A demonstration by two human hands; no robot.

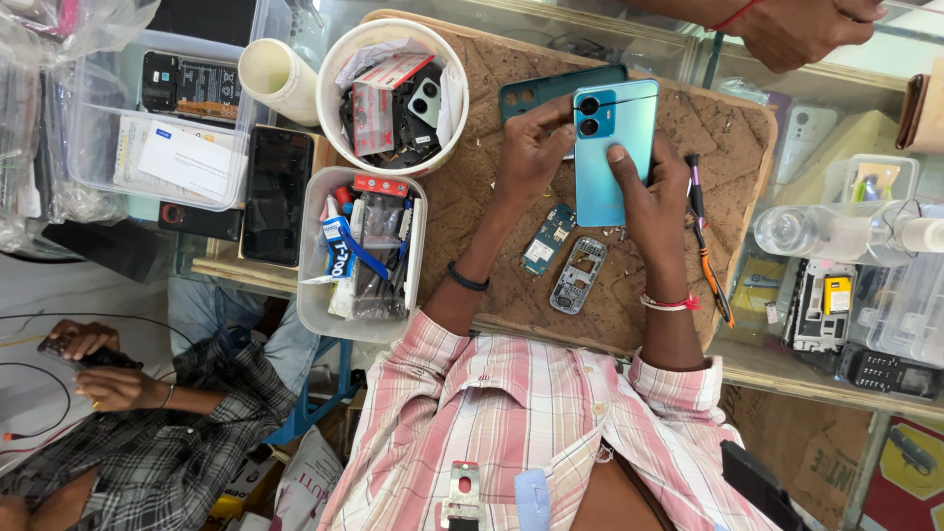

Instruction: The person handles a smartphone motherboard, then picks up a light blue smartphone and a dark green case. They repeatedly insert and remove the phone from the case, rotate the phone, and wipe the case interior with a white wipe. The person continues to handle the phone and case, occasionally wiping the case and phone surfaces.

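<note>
A light blue smartphone [612,147] lies back side up with two camera lenses at its top corner, and both hands hold it over a brown work board [728,138]. My left hand [531,152] grips its left edge next to the lenses. My right hand [647,192] holds the right side, with one finger pressed on the back cover. A dark teal phone back cover [546,90] lies under and behind the phone.
A small circuit board [547,239] and a grey keypad frame [578,275] lie on the board, with an orange-handled tool [706,246] at right. A round tub of parts [393,93], a tool tub [362,251], a black phone [277,192] and a bottle [836,233] surround it. Another person's hand [801,29] is above; a seated person [108,383] is at left.
</note>
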